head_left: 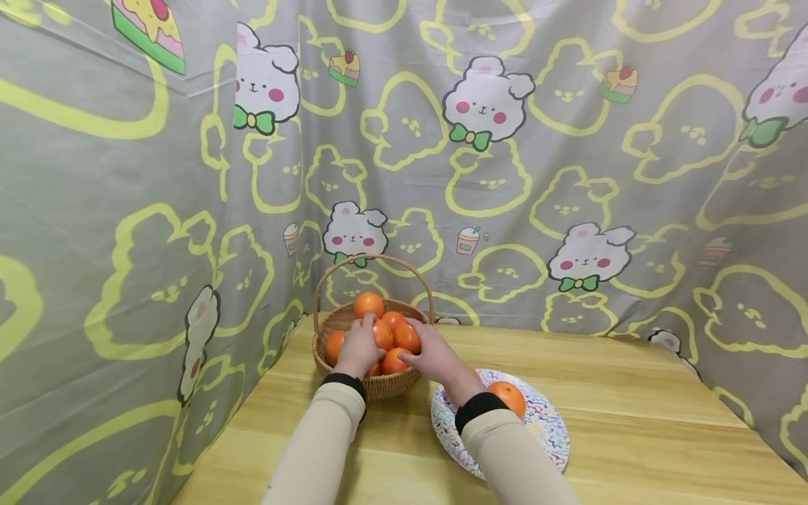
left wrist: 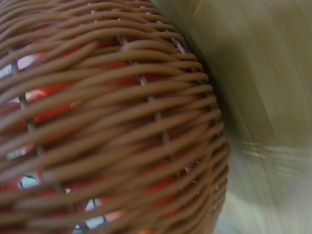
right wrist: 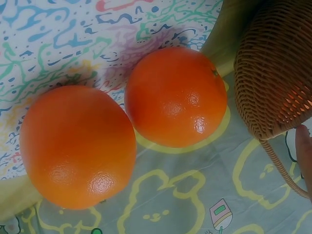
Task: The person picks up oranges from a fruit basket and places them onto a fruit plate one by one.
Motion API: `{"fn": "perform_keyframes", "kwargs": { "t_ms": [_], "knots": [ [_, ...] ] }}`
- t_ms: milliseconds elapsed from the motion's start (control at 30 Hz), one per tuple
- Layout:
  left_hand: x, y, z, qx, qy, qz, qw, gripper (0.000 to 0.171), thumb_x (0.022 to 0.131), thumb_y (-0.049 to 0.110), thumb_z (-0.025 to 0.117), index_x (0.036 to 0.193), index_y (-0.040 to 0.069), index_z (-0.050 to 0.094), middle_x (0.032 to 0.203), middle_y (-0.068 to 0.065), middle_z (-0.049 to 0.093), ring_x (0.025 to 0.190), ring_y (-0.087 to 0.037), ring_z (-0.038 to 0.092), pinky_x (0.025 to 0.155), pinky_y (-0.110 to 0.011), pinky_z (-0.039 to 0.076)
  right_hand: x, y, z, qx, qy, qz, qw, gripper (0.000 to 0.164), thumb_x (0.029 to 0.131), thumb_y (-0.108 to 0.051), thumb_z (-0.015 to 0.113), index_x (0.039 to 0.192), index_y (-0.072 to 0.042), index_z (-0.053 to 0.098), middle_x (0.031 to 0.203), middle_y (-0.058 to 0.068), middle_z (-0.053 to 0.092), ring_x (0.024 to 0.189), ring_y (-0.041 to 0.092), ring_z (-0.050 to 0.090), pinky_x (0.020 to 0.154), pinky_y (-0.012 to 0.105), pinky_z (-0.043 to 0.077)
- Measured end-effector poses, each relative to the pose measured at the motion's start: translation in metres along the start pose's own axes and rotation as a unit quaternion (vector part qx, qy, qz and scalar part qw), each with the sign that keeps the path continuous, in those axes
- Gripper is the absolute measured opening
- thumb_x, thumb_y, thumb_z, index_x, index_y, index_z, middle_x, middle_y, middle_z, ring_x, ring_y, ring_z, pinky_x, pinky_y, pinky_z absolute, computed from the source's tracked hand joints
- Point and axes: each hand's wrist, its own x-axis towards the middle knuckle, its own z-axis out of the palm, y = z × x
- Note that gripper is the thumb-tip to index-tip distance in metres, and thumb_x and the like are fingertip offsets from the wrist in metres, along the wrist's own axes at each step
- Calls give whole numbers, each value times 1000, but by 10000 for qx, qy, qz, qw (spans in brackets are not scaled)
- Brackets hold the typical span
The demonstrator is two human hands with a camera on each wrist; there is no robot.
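Note:
Several oranges fill a brown wicker basket (head_left: 394, 386) with a tall arched handle, at the left of the table. My left hand (head_left: 358, 351) reaches over the near rim, with fingers and thumb around an orange (head_left: 382, 335) in the middle of the pile. From the right side, my right hand (head_left: 437, 355) grips another orange (head_left: 407, 338) between fingers and thumb. Only the woven wall (left wrist: 117, 107) of the basket and orange showing through its gaps appear in the left wrist view. A finger (right wrist: 304, 156) of the right hand shows beside the basket in the right wrist view.
A round plate (head_left: 549, 435) with a multicoloured squiggle pattern stands right of the basket, under my right forearm. Two oranges lie on it, a left one (right wrist: 78, 146) and a right one (right wrist: 175, 97). A patterned grey curtain (head_left: 404, 175) encloses the wooden table (head_left: 631, 407).

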Motion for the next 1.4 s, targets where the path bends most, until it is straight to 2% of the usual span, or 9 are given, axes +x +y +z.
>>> {"fn": "perform_keyframes", "kwargs": {
  "t_ms": [167,333,667,867,1100,1200,1333,1400],
  "knots": [
    [-4,5,-1,42,133,-277,9995,79,68,16,80,134,15,36,125,-21,41,103,-42,50,83,-51,43,-4,-4,1,92,-47,273,9996,62,81,-16,69,136,-15,40,132,18,41,117,34,42,94,48,36],
    [-4,4,-2,231,150,-319,9991,80,68,20,80,137,15,38,125,-24,38,103,-43,49,82,-52,43,-5,-3,1,178,-61,325,9993,62,81,-15,69,136,-16,40,133,19,40,117,34,42,94,49,36],
    [-7,2,-5,285,46,-321,9991,82,68,19,80,138,17,38,129,-22,38,107,-44,45,84,-54,41,-8,-6,2,8,-50,-3,10000,62,81,-13,69,135,-8,39,129,23,42,116,36,41,96,50,34],
    [-6,0,-4,279,107,-411,9987,85,64,21,82,136,17,36,127,-20,40,104,-42,48,81,-52,44,-10,-7,2,41,-24,118,9999,63,81,-14,69,136,-9,39,131,20,41,117,34,41,97,49,34],
    [-5,1,-10,-71,120,-442,9989,86,64,31,81,135,14,34,122,-22,43,101,-40,51,82,-51,43,-9,-4,0,-102,15,-38,9999,64,81,-15,69,136,-8,38,130,20,43,116,34,43,94,48,36],
    [-5,5,-14,-471,107,-462,9978,87,65,32,80,136,14,34,123,-21,43,104,-37,51,85,-49,42,-7,-2,-1,-101,36,-53,9999,64,81,-14,69,136,-9,38,130,20,43,116,33,43,95,47,36],
    [-5,9,-16,-1084,182,-315,9934,86,64,30,82,134,13,36,122,-18,48,106,-31,52,88,-45,42,-6,1,-3,-154,14,-54,9999,65,81,-14,69,137,-9,37,130,21,43,116,33,42,96,48,35],
    [-5,13,-17,-1250,180,-193,9918,85,64,31,81,133,12,36,119,-16,51,104,-28,53,87,-42,42,-6,2,-3,-263,11,-52,9996,66,80,-15,70,137,-9,37,129,20,43,116,31,43,96,47,36]
  ]
}}
